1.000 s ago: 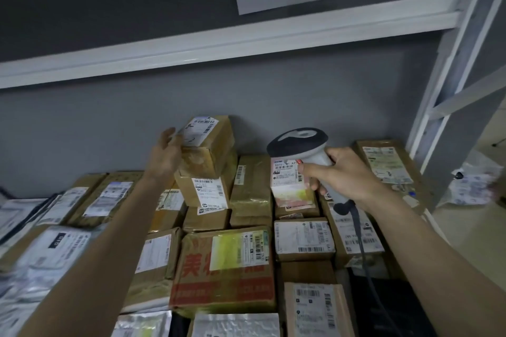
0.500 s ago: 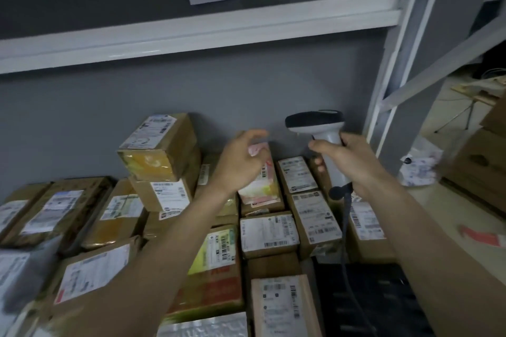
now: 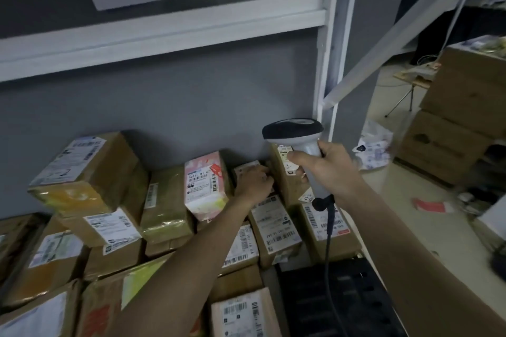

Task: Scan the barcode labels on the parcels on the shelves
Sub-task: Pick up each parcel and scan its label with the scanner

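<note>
Cardboard everywhere on this shelf; the parcels (image 3: 90,172) fill the lower left and middle of the frame, packed edge to edge against the grey back wall, most with a white barcode label facing up. The right hand (image 3: 328,172) is wrapped fully round the handle of a scanner (image 3: 294,135) just right of centre, its dark head up top and its cable (image 3: 327,241) hanging down past the boxes; the scanner sits right in front of an upright brown box (image 3: 283,182) in the back corner. The left hand (image 3: 253,182) reaches across the middle and has its fingers curled over a small box (image 3: 245,168) wedged between a pink parcel (image 3: 204,186) and that upright one; the fingertips are hidden, so how tightly it holds I can't tell. My guess is these small boxes are light and stiff, taped so a bit slick; best to take that one by its top edges and tip the label toward the scanner; squeezed in like that, it may drag its neighbours along.
</note>
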